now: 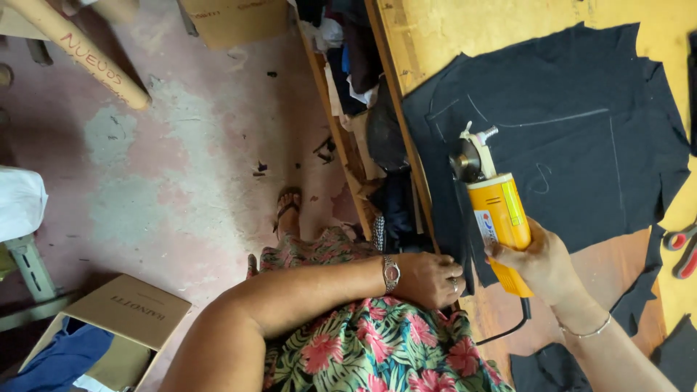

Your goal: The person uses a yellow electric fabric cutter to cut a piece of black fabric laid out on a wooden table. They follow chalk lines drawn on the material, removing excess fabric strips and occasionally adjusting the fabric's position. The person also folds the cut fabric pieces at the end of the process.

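1. Fingers (501, 254) of right hand (541, 263) curled tight round the rear of a yellow electric rotary cutter (497, 214), thumb side toward the body of the tool; thin bracelet (589, 332) on that wrist
2. Cutter lying along the near edge of dark cloth (573, 131), round blade (468, 161) at the far end, resting on the fabric; black cord (512, 327) trailing from the handle end
3. Left hand (432, 279) closed over the hanging edge of the same dark cloth at the table's rim, fingers bent, pinching or pressing the fabric, exact hold hard to tell; ring on one finger, silver wristwatch (390, 273) on the wrist
4. Cloth spread flat on a yellow wooden table (465, 29), pale chalk lines (555, 120) drawn across it
5. Red-handled scissors (682, 247) at the right edge of the table, well apart from both hands
6. Floral dress (377, 348) below, sandalled foot (288, 210) on the stained floor (167, 167)
7. Open cardboard box (127, 312) at lower left, cardboard tube (83, 54) at upper left
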